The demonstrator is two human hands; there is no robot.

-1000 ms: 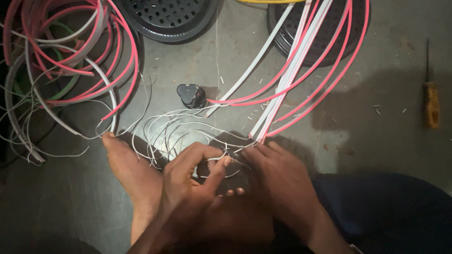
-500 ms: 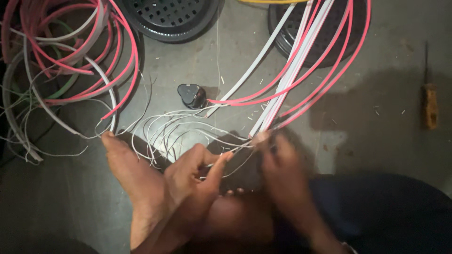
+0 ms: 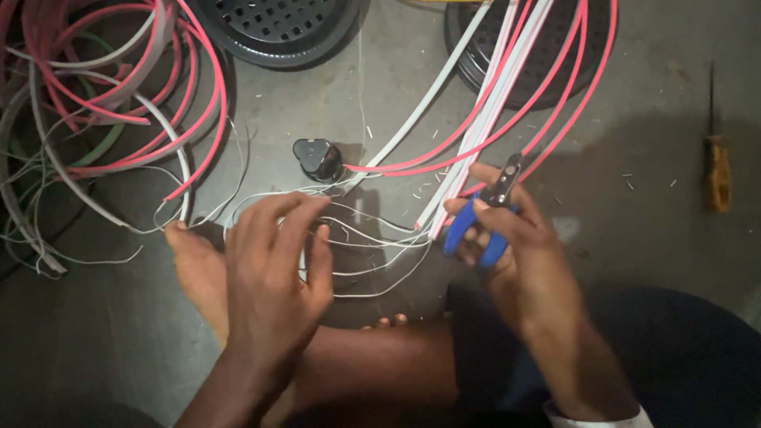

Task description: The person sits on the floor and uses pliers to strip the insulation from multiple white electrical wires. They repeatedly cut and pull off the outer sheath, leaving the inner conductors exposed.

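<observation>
On the floor, right hand [image 3: 515, 238] has lifted off the thin wires [image 3: 372, 238] and now grips blue-handled pliers [image 3: 485, 214], fingers closed. Left hand [image 3: 277, 261], fingers loosely curled, pinches the wires beside a bare foot [image 3: 194, 265]. Cutting appears resumed.
</observation>
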